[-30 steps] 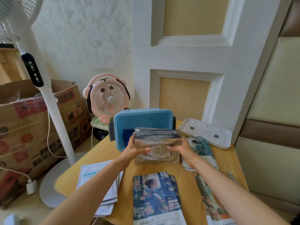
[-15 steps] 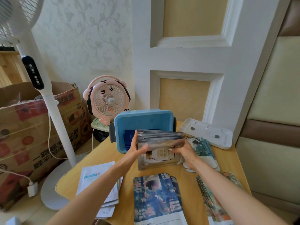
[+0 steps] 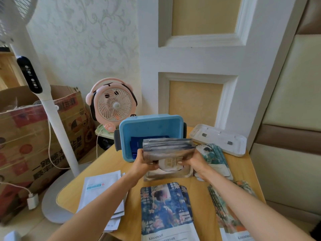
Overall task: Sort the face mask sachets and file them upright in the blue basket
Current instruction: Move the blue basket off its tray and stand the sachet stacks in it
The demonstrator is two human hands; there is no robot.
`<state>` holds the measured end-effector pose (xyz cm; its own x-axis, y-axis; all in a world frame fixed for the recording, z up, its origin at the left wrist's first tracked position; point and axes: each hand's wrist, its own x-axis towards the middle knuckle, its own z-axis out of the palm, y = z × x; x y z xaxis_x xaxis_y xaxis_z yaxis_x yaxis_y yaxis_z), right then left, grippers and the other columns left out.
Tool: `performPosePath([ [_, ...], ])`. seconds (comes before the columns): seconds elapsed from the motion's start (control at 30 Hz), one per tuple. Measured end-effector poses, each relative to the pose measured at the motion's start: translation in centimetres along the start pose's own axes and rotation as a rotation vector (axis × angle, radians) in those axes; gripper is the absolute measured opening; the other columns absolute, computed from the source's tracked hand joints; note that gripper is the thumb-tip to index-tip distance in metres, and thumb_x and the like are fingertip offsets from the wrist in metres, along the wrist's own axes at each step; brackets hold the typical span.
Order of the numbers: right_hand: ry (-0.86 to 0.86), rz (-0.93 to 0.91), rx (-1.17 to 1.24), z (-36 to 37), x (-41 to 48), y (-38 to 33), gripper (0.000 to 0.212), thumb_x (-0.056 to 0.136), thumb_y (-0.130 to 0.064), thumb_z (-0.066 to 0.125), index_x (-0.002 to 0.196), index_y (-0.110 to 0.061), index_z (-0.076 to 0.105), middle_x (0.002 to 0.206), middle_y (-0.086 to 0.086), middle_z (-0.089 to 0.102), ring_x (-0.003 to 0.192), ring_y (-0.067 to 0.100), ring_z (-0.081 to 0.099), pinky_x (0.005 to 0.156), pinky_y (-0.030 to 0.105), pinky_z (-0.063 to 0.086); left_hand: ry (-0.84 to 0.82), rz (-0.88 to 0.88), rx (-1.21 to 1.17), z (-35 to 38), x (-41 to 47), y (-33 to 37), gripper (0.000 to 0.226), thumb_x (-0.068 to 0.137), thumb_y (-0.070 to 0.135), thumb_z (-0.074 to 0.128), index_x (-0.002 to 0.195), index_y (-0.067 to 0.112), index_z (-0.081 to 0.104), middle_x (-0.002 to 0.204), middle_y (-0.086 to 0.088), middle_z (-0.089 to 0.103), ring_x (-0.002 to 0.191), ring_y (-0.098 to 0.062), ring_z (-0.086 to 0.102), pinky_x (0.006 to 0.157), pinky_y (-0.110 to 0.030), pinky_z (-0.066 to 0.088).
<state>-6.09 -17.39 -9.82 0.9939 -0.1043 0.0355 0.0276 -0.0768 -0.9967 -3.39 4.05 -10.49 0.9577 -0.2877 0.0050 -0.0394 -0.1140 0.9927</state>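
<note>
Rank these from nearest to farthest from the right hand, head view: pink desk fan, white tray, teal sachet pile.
1. Teal sachet pile, just right of the right hand.
2. White tray, back right corner.
3. Pink desk fan, far back left.

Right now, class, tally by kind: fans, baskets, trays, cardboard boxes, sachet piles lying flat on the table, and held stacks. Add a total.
fans: 2 (stand fan, pink fan)
basket: 1
tray: 1
box: 1
flat piles: 4 (white pile, blue pile, floral pile, teal pile)
held stack: 1
total: 10
</note>
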Motion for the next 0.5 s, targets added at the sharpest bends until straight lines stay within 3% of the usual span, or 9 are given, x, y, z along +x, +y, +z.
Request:
performPosePath([
  [0.1,0.000,-0.024,0.005,-0.17,0.10,0.43,0.053,0.073,0.013,0.068,0.120,-0.006,0.050,0.101,-0.003,0.062,0.102,0.012,0.056,0.072,0.011,0.052,0.004,0.013,-0.039,-0.13,-0.04,-0.04,0.063,0.078,-0.007,0.067,0.121,0.022,0.033,0.124,-0.007,0.056,0.117,-0.020,0.053,0.090,-0.029,0.048],
  [0.2,-0.027,-0.042,-0.059,-0.23,-0.05,0.38,0.056,0.069,0.015,0.070,0.118,-0.004,0.050,0.101,-0.004,0.062,0.102,0.012,0.056,0.070,0.008,0.050,-0.031,0.014,-0.027,-0.07,-0.24,-0.01,0.063,0.079,-0.006,0.066,0.123,0.025,0.033,0.124,-0.007,0.055,0.118,-0.022,0.052,0.089,-0.029,0.050],
  [0.37,0.059,-0.123,-0.117,-0.48,0.68,-0.38,0.061,0.066,0.013,0.074,0.121,0.001,0.051,0.108,0.006,0.063,0.110,0.023,0.057,0.079,0.016,0.051,0.081,0.100,-0.030,0.11,0.10,0.57,0.064,0.079,-0.011,0.063,0.124,0.026,0.038,0.123,-0.005,0.056,0.116,-0.020,0.052,0.098,-0.038,0.047],
  [0.43,0.010,-0.103,-0.277,-0.60,0.34,-0.13,0.057,0.066,0.004,0.078,0.116,-0.007,0.053,0.104,-0.003,0.064,0.110,0.020,0.056,0.079,0.011,0.048,0.038,0.026,-0.005,0.12,-0.14,0.24,0.064,0.077,-0.009,0.067,0.126,0.021,0.038,0.124,-0.007,0.055,0.116,-0.022,0.053,0.094,-0.036,0.050],
  [0.5,-0.018,-0.113,-0.548,-0.85,-0.06,0.41,0.058,0.063,-0.014,0.084,0.114,-0.015,0.057,0.106,-0.005,0.066,0.110,0.019,0.057,0.092,0.026,0.049,0.077,-0.023,0.195,-0.16,-0.07,0.08,0.064,0.072,0.002,0.076,0.125,0.017,0.043,0.124,-0.009,0.052,0.118,-0.026,0.049,0.093,-0.037,0.049],
])
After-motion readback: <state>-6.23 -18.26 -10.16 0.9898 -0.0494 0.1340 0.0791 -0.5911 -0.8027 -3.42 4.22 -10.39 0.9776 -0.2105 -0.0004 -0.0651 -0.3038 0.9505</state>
